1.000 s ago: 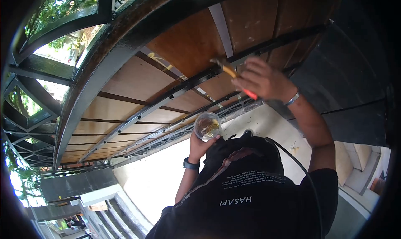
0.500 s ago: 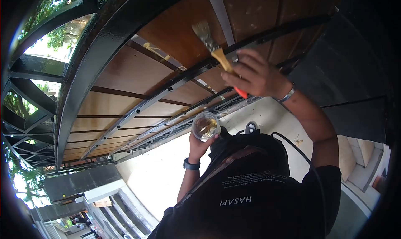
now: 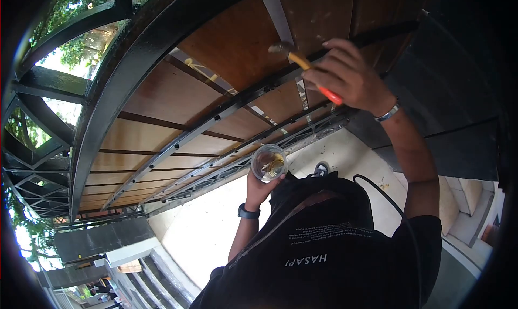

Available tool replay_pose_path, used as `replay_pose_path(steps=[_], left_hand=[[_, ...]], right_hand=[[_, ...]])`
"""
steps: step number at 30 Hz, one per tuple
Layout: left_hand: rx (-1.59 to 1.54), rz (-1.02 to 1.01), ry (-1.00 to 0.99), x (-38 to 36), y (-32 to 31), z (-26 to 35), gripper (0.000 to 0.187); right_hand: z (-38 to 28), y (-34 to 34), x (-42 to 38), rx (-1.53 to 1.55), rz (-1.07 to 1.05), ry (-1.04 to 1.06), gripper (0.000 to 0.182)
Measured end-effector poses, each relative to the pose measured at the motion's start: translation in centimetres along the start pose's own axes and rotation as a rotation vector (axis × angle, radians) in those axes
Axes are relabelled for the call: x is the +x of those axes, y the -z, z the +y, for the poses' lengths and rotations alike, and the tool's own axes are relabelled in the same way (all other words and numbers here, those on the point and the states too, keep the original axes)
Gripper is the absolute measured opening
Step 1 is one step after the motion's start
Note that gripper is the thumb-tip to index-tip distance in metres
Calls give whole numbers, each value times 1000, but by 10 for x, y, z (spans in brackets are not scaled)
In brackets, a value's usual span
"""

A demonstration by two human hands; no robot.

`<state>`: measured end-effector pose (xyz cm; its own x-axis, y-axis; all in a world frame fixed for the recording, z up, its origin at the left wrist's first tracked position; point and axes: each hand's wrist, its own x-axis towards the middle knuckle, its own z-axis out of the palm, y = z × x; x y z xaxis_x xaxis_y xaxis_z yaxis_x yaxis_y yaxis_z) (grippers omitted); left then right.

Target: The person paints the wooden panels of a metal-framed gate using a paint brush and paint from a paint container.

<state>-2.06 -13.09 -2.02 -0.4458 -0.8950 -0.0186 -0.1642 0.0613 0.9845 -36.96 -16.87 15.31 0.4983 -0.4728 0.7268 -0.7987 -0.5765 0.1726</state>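
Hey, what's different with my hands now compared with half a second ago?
Your right hand has moved up and to the right in view, carrying the paintbrush; its bristles have shifted right and slightly down. Nothing was picked up or let go. Your left hand still holds the clear cup, about where it was.

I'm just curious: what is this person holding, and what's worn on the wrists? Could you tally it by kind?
Brush: 1, in the right hand
Clear cup: 1, in the left hand
Wrist wear: 2, a dark wristband and a silver wristband
Total: 4
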Motion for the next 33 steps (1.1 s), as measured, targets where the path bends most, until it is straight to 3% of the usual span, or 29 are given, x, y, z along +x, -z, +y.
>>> replay_pose_path(steps=[6,13,17,21,26,30,33], left_hand=[[-8,-12,7,-2,0,-2,79],[1,-48,-6,3,3,3,76],[6,-48,-9,4,7,1,74],[10,-73,-8,8,8,8,72],[20,-74,-17,11,10,11,71],[-3,-53,-19,7,11,5,72],[-7,-27,-4,-1,12,0,74]], right_hand=[[15,26,10,-152,281,47,34],[-16,-36,-35,-39,20,47,29],[-26,-33,-43,-31,-83,74,27],[-24,-9,-9,-48,-37,129,25],[-9,9,23,-238,286,148,29],[-23,-19,10,-119,260,100,32],[-43,-46,-13,7,20,49,30]])
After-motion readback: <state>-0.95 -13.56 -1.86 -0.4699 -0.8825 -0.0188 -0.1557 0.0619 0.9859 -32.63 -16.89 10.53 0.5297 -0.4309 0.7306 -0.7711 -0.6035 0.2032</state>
